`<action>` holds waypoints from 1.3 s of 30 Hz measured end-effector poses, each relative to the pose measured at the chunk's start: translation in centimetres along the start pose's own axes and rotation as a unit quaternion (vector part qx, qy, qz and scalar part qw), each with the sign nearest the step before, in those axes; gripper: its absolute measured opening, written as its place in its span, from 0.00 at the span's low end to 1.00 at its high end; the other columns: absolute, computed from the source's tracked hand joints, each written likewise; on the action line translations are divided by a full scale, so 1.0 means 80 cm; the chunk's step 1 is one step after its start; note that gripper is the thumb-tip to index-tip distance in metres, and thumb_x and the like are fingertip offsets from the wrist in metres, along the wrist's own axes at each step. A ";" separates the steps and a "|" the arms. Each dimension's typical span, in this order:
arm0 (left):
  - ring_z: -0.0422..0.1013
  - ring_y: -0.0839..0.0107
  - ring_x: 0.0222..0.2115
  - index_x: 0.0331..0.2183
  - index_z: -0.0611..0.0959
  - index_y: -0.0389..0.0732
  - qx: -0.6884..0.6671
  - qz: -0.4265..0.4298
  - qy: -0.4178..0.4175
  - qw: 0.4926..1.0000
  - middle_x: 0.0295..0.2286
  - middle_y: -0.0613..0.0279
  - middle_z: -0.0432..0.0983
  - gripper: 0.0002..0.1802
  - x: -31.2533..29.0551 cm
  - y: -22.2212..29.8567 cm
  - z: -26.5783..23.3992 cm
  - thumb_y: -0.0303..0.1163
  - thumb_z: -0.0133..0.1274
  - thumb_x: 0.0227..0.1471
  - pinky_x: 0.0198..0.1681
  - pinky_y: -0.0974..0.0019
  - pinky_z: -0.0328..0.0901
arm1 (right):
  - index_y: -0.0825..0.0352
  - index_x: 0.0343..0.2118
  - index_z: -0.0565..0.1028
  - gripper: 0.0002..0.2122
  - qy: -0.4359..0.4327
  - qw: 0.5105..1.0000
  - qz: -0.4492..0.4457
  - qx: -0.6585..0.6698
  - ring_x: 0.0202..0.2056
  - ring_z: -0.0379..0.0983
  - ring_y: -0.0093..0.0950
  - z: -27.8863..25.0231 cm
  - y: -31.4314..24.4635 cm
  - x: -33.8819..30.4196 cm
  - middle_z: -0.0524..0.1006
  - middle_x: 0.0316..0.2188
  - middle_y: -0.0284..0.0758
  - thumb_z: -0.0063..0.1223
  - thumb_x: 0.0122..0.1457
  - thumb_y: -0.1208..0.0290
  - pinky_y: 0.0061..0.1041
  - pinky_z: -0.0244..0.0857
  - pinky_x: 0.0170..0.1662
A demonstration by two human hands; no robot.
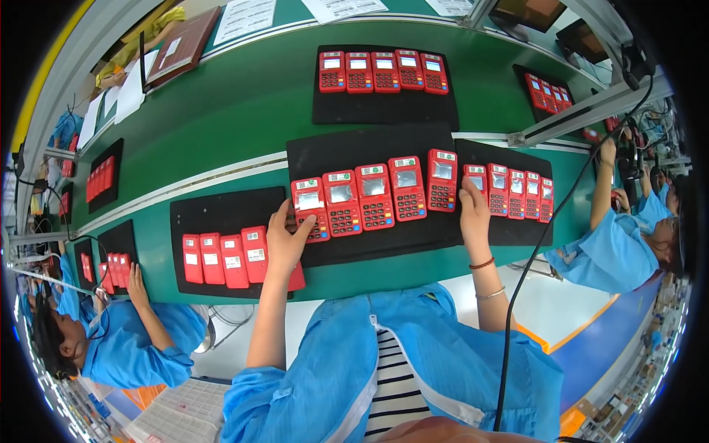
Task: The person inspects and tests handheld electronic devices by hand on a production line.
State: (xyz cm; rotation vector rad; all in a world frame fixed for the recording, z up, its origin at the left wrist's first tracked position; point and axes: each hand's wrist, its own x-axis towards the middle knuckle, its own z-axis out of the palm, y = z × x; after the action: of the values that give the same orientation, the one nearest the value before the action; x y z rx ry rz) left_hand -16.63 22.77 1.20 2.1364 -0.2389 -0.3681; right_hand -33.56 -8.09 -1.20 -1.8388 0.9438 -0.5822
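Several red card payment terminals lie face up in a row on a black mat [325, 155] in front of me. My left hand [284, 240] grips the leftmost payment terminal [309, 199], thumb across its keypad and fingers along its left edge. At the row's other end, a payment terminal [442, 171] lies slightly apart and a little higher. My right hand [474, 218] is closed on the lower left part of another payment terminal [476, 176], at the left end of the right-hand mat [509, 235]. My palm and fingers partly cover that terminal.
On the left mat [214, 207], several red terminals [232, 258] lie face down. Across a white rail [236, 171], another mat [347, 109] on the green belt carries several terminals. A black cable [550, 236] hangs at right. Co-workers sit left [140, 347] and right [609, 255].
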 end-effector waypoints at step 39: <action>0.70 0.47 0.45 0.53 0.72 0.30 0.367 -0.072 0.246 0.894 0.45 0.39 0.70 0.43 0.001 -0.210 -0.273 0.55 0.61 0.46 0.50 0.55 0.65 | 0.83 0.63 0.39 0.44 -0.513 0.766 0.342 0.180 0.58 0.62 0.32 0.182 -0.132 -0.195 0.66 0.57 0.48 0.54 0.61 0.57 0.27 0.59 0.59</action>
State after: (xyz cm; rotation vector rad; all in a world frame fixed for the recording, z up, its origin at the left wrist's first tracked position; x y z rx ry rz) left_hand -8.41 48.94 -1.28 2.9141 0.1013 0.2426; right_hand -28.43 14.92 2.18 -1.0390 0.5749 0.6417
